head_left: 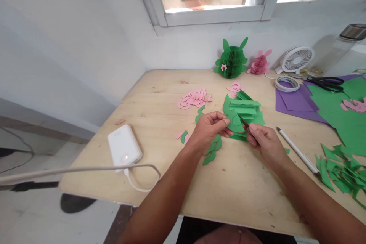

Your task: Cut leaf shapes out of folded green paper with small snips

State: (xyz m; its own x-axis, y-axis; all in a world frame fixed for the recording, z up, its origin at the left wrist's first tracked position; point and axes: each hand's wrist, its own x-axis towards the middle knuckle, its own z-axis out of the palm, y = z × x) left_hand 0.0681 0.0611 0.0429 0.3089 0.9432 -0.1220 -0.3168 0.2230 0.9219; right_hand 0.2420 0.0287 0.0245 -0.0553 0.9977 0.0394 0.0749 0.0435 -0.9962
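Note:
My left hand [213, 129] pinches the edge of a green paper piece [236, 122] with curved outlines on it. From the right, my right hand [265, 141] grips a small dark pointed cutting tool, seemingly scissors [246, 126], whose tip meets that paper. The handles are hidden in my fingers. Folded green paper strips [246, 106] lie just behind and under the piece. Cut green paper shapes [213, 150] rest below my left hand, and a pile of pink paper cutouts [194, 99] lies beyond it.
A white power bank [124, 145] with a cable sits at left. Along the wall stand green [231, 61] and pink [259, 64] paper figures and a white fan [297, 60]. Tape [286, 84], black scissors [326, 83], a white pen-like tool [297, 150] and green scraps [343, 171] are at right.

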